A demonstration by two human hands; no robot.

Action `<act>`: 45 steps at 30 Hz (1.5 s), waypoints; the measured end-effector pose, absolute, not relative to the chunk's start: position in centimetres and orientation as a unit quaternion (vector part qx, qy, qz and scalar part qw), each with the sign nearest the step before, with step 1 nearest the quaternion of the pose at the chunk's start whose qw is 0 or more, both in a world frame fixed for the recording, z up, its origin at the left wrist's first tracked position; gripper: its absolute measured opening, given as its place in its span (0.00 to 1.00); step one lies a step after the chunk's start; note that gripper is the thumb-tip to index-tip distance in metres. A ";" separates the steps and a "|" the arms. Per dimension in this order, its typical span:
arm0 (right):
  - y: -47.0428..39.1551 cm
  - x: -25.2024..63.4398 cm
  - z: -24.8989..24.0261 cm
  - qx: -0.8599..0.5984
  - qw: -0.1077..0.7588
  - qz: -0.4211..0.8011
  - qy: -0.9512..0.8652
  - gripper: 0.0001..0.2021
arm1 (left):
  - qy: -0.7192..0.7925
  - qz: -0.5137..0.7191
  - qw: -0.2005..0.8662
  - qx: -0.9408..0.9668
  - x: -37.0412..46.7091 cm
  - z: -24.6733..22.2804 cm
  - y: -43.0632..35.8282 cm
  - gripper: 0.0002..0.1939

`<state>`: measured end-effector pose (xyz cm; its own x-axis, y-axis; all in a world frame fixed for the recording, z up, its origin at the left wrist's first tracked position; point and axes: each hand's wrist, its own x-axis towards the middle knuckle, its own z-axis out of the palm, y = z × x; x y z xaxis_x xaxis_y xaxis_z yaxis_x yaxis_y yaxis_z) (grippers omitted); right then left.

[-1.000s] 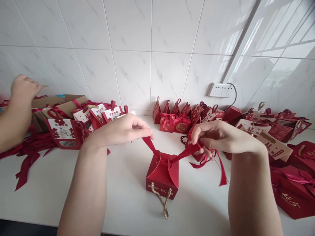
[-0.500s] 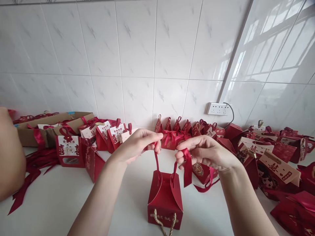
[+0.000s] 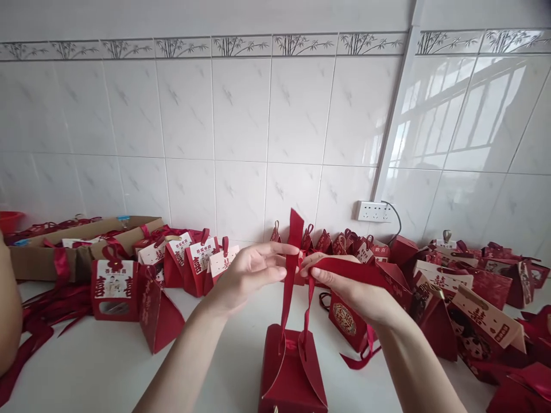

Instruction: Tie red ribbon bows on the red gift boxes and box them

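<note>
A dark red gift box (image 3: 293, 373) with curved top flaps sits low in front of me. A red ribbon (image 3: 289, 292) rises from slots in its top, and its two strands meet between my hands. My left hand (image 3: 253, 274) has its fingertips on the left strand, whose end sticks up above the fingers. My right hand (image 3: 344, 284) pinches the ribbon where the strands meet, and another length lies back over that hand. The fingers partly hide the crossing point.
Red and white gift boxes (image 3: 115, 289) stand at left, with loose ribbons (image 3: 47, 321) and a cardboard box (image 3: 43, 264). More red boxes (image 3: 480, 327) crowd the right. A power strip (image 3: 373, 211) is on the tiled wall. Another person's arm (image 3: 8, 310) shows at the left edge.
My hands have come closer together, and the ribbon strands now meet between them. One end stands upright; the other lies over my right hand. The view has tilted up.
</note>
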<state>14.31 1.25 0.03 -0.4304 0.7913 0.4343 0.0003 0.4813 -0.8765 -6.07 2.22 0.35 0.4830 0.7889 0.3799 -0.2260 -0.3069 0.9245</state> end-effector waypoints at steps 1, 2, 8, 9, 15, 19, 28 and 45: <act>1.2 14.0 0.0 -0.273 0.469 0.438 -0.717 0.10 | 0.220 0.474 0.540 0.659 -5.8 0.2 2.2 0.12; 1.1 13.7 0.0 -0.276 0.478 0.449 -0.703 0.11 | 0.228 0.489 0.532 0.653 -5.6 0.2 2.2 0.11; 1.5 12.8 -0.4 -0.275 0.473 0.473 -0.690 0.18 | 0.243 0.538 0.523 0.615 -4.9 -0.1 2.5 0.06; 1.5 12.8 -0.5 -0.278 0.471 0.469 -0.694 0.19 | 0.243 0.538 0.520 0.617 -5.0 -0.1 2.6 0.06; 1.5 12.6 -0.6 -0.280 0.504 0.472 -0.667 0.19 | 0.242 0.536 0.503 0.634 -5.1 -0.1 2.3 0.06; 1.8 12.7 -0.6 -0.273 0.528 0.480 -0.646 0.14 | 0.222 0.535 0.497 0.646 -5.2 0.0 2.1 0.06; 2.4 13.6 -0.8 -0.241 0.573 0.505 -0.599 0.12 | 0.246 0.634 0.483 0.551 -4.8 -0.2 3.0 0.05; 1.0 12.1 -0.4 -0.204 0.547 0.486 -0.650 0.14 | 0.184 0.520 0.476 0.685 -3.3 -0.2 0.8 0.07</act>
